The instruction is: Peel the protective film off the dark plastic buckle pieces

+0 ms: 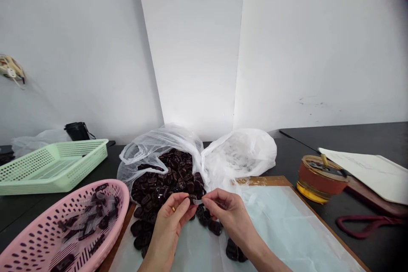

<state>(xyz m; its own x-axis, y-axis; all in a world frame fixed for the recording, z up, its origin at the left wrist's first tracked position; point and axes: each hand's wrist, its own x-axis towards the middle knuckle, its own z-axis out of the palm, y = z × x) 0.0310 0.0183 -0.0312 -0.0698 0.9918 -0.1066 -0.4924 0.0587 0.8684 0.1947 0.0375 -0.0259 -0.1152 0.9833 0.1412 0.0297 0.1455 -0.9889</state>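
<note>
Between the thumb and fingers of my left hand (pixel 168 223), which wears a gold ring, is a small glossy dark brown piece (pixel 192 198), mostly hidden. My right hand (pixel 231 214) pinches a narrow clear plastic strip (pixel 198 202) that reaches to this piece. Just behind both hands, a heap of similar dark pieces (pixel 178 174) spills out of a thin clear plastic bag (pixel 159 136). Several loose ones lie on the pale sheeted board (pixel 274 221), around and under my wrists. A second whitish bag (pixel 242 153) of small clear bits touches the first.
At the left stand a pink perforated basket (pixel 28 231) with wrapped dark pieces and a green basket (pixel 63 180). A black lidded cup (pixel 76 131) is behind. Rightward are a tape roll (pixel 321 178), an open notebook (pixel 369 170) and dark red scissors (pixel 363 225). A wall rises behind.
</note>
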